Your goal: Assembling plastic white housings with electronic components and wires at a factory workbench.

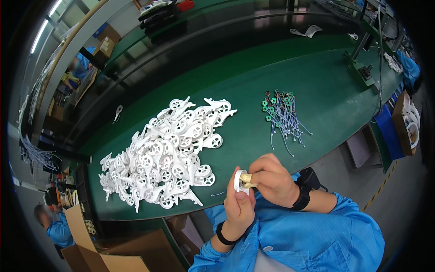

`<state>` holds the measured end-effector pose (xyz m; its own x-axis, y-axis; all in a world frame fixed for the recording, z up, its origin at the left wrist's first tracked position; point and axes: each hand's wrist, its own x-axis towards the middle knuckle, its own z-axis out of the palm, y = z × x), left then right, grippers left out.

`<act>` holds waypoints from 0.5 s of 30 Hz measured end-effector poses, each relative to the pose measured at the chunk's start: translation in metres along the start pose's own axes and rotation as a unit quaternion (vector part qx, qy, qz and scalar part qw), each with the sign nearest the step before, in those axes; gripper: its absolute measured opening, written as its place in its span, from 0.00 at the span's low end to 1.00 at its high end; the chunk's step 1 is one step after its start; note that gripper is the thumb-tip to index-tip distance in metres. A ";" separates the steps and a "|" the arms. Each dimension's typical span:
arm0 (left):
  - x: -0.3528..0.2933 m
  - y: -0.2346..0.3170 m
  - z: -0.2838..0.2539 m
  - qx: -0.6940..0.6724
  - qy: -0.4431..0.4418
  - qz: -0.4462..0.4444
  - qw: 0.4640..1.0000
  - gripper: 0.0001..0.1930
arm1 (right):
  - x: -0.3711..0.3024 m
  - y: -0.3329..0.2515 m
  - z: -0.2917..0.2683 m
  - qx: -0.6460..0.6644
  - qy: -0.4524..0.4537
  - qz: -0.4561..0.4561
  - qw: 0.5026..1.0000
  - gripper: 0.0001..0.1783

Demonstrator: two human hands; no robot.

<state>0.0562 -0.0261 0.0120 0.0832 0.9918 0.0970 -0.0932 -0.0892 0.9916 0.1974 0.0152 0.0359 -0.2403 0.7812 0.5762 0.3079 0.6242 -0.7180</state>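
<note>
- A blue jacket is worn at the near edge, with a dark band seen on each wrist.
- A white round part is held up in front of the jacket, just above the near edge of the bench. It is shaped like a shallow cup or ring, plain and smooth, with its hollow side turned to the right.
- By the left hand the part is gripped, fingers and thumb closed about its rim.
- The right hand is bent inward, its yellow-covered fingertips brought together at the part's opening; whether anything is pinched between them cannot be told.
- On the bench, a large pile of white plastic pieces is heaped to the left, each formed with a spoked round end and a tapering arm.
- Farther right, thin pale wires with green rings are bunched.
- Beyond, a cardboard box is marked by a pale label, its print too small to be read.
</note>
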 end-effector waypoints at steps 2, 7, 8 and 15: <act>0.000 0.000 0.000 -0.002 -0.002 -0.006 1.000 0.35 | -0.001 0.002 0.001 0.005 -0.001 0.007 1.000 0.15; 0.001 -0.010 0.003 0.085 0.013 0.044 0.995 0.32 | -0.003 0.001 0.004 0.031 0.001 0.032 0.999 0.13; 0.001 -0.010 0.003 0.085 0.013 0.044 0.995 0.32 | -0.005 0.003 0.005 0.048 -0.003 0.047 0.998 0.12; 0.005 -0.007 -0.001 0.149 0.013 0.064 0.987 0.30 | -0.003 0.006 0.009 0.061 0.001 0.077 0.995 0.09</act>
<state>0.0566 -0.0202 0.0055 0.0639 0.9724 0.2242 0.1943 -0.2325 0.9530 0.1919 0.0166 0.0262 -0.1979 0.8674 0.4565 0.2277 0.4937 -0.8393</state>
